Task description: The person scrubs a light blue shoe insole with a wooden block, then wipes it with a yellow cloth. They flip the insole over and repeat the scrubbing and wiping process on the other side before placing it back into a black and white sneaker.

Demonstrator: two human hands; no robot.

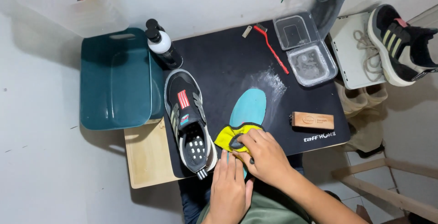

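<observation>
Two clear tubs sit up and to the right of the hands, touching each other at the far right of the black mat (228, 64). The farther tub (295, 31) looks empty; the nearer tub (313, 63) holds shallow grey, cloudy water. A teal bin (116, 80) stands well to the left of the hands, beyond the mat's edge, and nothing shows inside it. One spray bottle (160, 43) with a black head stands between the bin and the mat, up and left of the hands.

The right hand (264, 155) is closed on a yellow cloth (232, 135), pressing it onto the near end of a teal insole (248, 108). The insole lies flat on the mat, running away from the hands. The left hand (229, 190) lies open and flat, fingers together, just under the right hand, touching the insole's near end.

Two shoes are in view: one (188, 121) lies just left of the hands on the mat, the other (401, 44) far up and right on a white board (349, 51) beside a loose lace (367, 53). There are two brushes: a wooden brush (312, 120) just right of the hands, and a thin red brush (273, 50) beyond the insole. The mat rests on a wooden worktop (146, 160).
</observation>
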